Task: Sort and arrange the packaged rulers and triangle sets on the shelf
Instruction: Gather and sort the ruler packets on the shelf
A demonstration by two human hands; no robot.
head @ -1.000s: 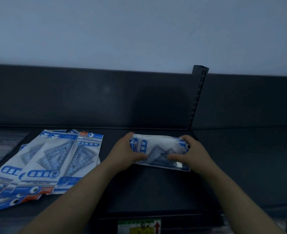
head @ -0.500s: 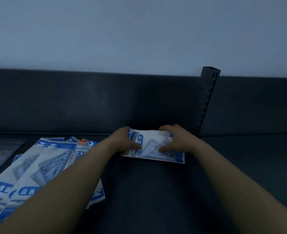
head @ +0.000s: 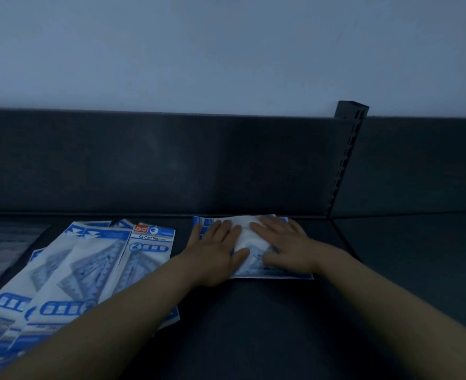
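While on shelf (head: 281, 330), triangle (head: 254, 262) inside packet (head: 245, 232)

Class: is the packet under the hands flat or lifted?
Flat: the packet lies on the shelf, left hand and right hand spread on it.

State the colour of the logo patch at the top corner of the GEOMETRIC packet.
Red-orange logo patch, seen best in the head view.
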